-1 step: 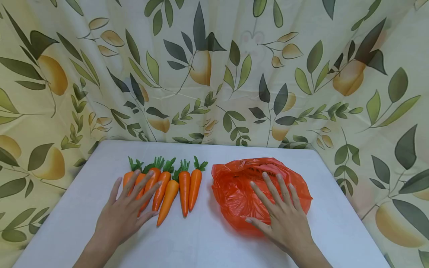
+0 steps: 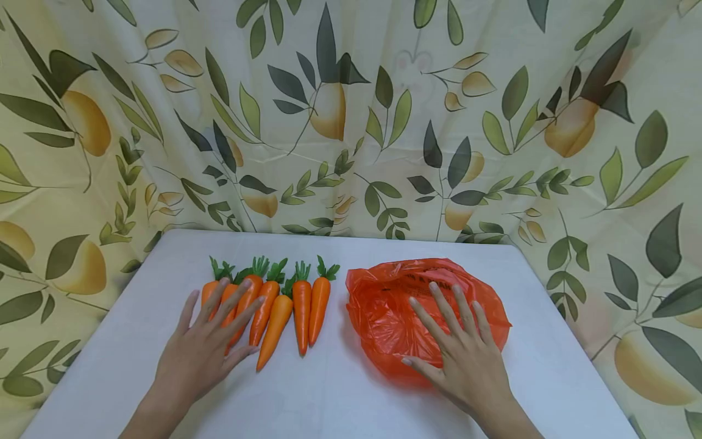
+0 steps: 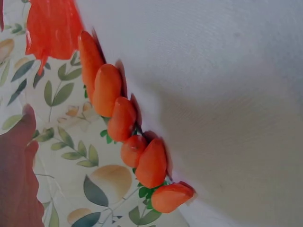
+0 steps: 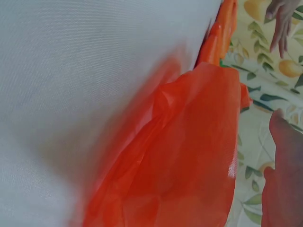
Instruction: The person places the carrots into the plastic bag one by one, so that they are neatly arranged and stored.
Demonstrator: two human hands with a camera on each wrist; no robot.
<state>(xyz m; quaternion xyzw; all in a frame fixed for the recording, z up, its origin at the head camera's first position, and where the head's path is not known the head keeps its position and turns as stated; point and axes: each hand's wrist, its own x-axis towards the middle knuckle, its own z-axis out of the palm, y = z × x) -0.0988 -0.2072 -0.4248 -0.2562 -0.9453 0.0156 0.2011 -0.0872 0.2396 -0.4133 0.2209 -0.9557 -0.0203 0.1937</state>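
Several orange carrots [image 2: 275,329] with green tops lie side by side in a row on the left half of the table. My left hand [image 2: 200,350] is spread over the leftmost ones, hiding parts of them. In the left wrist view, that hand [image 3: 19,175] appears apart from the carrots [image 3: 120,118]. To the right of the row sits a red plastic bag [image 2: 384,311], its mouth opened wide and facing up. My right hand [image 2: 466,353], fingers straight and fanned, is over the bag's right part. A gap separates this hand [image 4: 286,175] from the bag [image 4: 189,156] in the right wrist view.
A white table [image 2: 323,402] holds everything, its back edge running along a curtain [image 2: 351,122] printed with leaves and fruit. Dark lettering shows inside the bag's far wall. The carrots and the bag lie a small distance apart.
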